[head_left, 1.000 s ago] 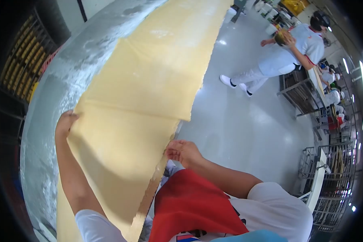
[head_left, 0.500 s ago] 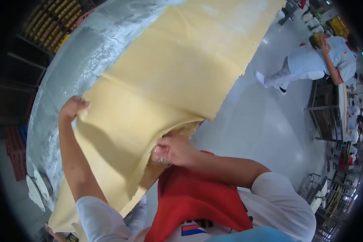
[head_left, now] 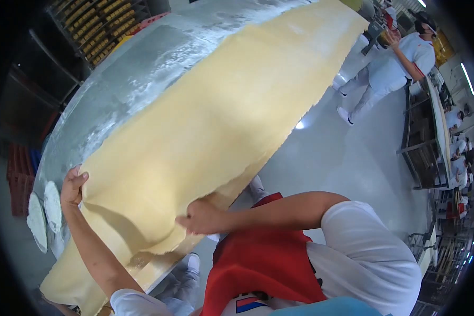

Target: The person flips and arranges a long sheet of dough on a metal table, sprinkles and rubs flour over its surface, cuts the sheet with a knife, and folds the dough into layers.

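Observation:
A long, pale yellow sheet of dough [head_left: 210, 116] lies lengthwise along the floured table and covers much of it. At its left edge, my left hand [head_left: 73, 185] is closed, pinching the dough between thumb and fingers. My right hand [head_left: 201, 217] is closed on the sheet's right edge, close to my red apron [head_left: 263, 258]. Between my hands the dough is lifted and sags in a shaded fold. Under the raised edge, a paler strip and a wet-looking, speckled patch [head_left: 138, 259] show.
White flour dusts the metal table [head_left: 116, 84]. Two white, flat rounded pieces [head_left: 51, 206] hang by its left edge. Red crates [head_left: 20, 181] and a rack of trays [head_left: 100, 29] stand left. A co-worker [head_left: 389, 63] stands right, near another table [head_left: 438, 116]. Another person's shoe shows below.
Both hands have moved toward me and left, drawing the dough with them. The crosswise crease in the sheet has smoothed out. The co-worker at right has turned, and my view has shifted.

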`<state>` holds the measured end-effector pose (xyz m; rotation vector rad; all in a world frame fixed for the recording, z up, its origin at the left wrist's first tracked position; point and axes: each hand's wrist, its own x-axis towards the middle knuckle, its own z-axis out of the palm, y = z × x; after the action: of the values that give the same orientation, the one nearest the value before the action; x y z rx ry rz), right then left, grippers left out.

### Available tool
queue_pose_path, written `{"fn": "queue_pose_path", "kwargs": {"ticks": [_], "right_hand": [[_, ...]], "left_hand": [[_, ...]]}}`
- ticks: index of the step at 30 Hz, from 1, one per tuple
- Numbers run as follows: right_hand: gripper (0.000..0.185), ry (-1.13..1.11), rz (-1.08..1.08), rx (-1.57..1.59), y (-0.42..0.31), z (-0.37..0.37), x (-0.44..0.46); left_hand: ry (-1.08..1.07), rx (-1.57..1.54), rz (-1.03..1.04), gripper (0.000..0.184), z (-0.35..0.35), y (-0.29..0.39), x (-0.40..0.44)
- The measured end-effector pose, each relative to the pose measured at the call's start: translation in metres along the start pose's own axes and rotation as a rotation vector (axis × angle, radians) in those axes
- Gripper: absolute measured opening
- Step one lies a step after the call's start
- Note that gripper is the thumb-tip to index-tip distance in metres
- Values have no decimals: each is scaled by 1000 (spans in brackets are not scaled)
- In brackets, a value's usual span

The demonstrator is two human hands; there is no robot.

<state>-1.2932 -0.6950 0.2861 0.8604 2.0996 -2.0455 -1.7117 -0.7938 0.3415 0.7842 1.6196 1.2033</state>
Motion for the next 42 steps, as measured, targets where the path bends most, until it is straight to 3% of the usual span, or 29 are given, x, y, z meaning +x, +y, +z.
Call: {"fn": "queue_pose_path", "kwargs": {"ticks": [5,9,12,17,19,22,24,25,26,27,29,31,32,33,34,36,37,39,42], "right_hand": [[37,-251,-258,-292,-51,146,10],[36,-348,-309,-225,-74,233,25],[34,-409,-339,-221,-88,255,33],[39,-304,-386,-271,-115,267,50],[39,-307,-399,-227,-128,272,45],[40,-226,-530,-243,-102,299,60],[38,-269,-453,-177,-73,292,66],[36,-306,-629,-374,-45,282,76],[33,-385,-575,-419,-24,266,80],[31,-455,-451,-411,-3,244,73],[26,-477,-228,-240,20,185,50],[20,-269,63,208,20,95,-4],[16,-43,61,252,32,58,-25],[15,310,-8,682,73,30,-37],[20,422,-119,485,115,-23,-44],[28,991,12,629,137,-89,-66],[28,994,2,635,148,-112,-64],[32,1277,136,811,169,-152,-69],[42,1062,160,1051,187,-183,-58]], "left_hand": [[161,136,-104,38,-111,2,-123],[310,243,-162,27,-221,-45,-202],[372,234,-196,19,-242,-57,-231],[393,274,-258,14,-258,-53,-241],[502,249,-54,11,-253,-55,-229],[394,281,-52,13,-328,-110,-218],[289,504,-462,12,-272,-77,-212],[255,479,-463,17,-261,-83,-204],[166,520,-407,19,-293,-122,-187],[212,1012,-542,20,-231,-81,-178],[-52,1348,-644,30,-243,-98,-138],[-438,1948,-219,40,-280,-156,-77],[-62,1830,-41,43,-248,-150,-63],[114,1625,32,46,-190,-124,-42],[168,1468,165,47,-164,-125,-3],[244,1252,272,44,-68,-94,54],[222,1142,264,43,-27,-86,87],[199,1072,349,43,62,-58,137],[198,1063,511,44,156,-54,219]]}}
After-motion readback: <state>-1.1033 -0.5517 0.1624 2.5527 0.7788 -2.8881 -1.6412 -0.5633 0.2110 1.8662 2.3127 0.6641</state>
